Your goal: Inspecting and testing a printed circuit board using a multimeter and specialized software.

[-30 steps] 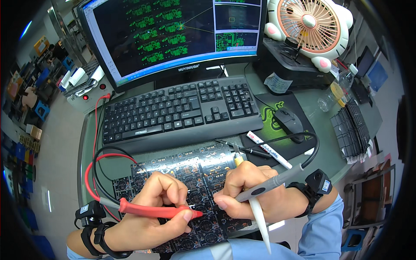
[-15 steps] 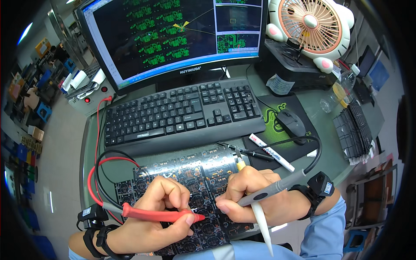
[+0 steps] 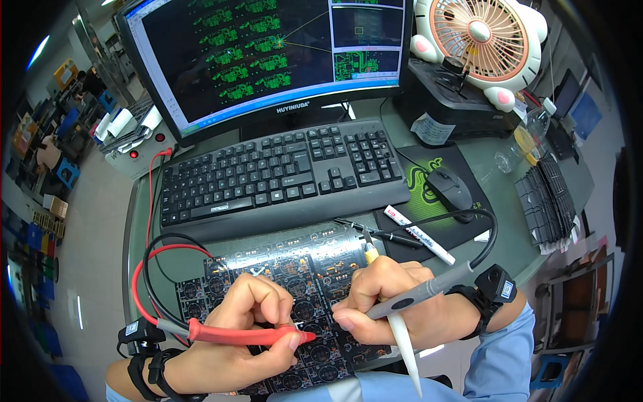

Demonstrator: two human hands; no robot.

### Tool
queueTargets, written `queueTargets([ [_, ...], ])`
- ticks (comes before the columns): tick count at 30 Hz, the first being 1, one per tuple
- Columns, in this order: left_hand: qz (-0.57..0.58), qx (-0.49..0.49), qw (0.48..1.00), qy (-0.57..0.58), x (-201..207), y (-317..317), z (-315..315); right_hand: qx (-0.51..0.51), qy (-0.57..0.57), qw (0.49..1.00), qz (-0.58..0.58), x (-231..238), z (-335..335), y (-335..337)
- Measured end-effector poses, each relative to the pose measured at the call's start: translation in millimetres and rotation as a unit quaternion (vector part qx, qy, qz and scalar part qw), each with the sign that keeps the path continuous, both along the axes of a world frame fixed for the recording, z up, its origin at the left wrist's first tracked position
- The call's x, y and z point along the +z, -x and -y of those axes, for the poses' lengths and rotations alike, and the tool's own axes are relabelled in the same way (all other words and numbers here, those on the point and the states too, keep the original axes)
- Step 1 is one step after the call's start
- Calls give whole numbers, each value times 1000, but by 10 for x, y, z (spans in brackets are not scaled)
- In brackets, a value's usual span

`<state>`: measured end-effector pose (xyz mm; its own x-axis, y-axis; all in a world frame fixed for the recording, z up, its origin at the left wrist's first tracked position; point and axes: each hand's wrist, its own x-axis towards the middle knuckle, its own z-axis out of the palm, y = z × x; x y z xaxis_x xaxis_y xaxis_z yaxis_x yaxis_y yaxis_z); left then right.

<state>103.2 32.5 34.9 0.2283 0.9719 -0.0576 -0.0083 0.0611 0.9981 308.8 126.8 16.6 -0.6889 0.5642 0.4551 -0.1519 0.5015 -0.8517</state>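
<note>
My left hand (image 3: 258,318) is closed around a red test probe (image 3: 228,333), whose tip end points right over a dark circuit board panel (image 3: 305,268). My right hand (image 3: 392,295) pinches a grey test probe (image 3: 432,291) trailing a black cable; its tip is hidden behind my fingers. Through the same hand runs a slim knife with a white tapering handle (image 3: 405,345). Its yellow collar and narrow blade stick out above my knuckles. The panel, with repeated round-patterned boards, lies beneath both hands, partly covered by them.
A black keyboard (image 3: 281,171) spans the desk behind the panel, below a monitor (image 3: 268,60) with green board layouts. Right of it lie a black pen (image 3: 395,237), a white marker (image 3: 422,234) and a mouse (image 3: 449,191). Red and black leads (image 3: 138,281) loop at left.
The yellow pointer mark on the monitor has shrunk to a small orange one. The panel and the picture as a whole have shifted very slightly; both hands keep their grips.
</note>
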Motion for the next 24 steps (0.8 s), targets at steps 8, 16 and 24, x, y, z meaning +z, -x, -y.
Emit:
queueTargets([
  [8,-32,-6,999,-18,-10,1,-3,6,22,1000,-11,-36,0,-25],
  [16,-45,-17,998,-28,-25,19,-6,-5,16,1000,-20,-51,3,-7],
  [24,-76,-24,996,-43,-9,29,14,3,11,1000,-18,-57,10,-15],
])
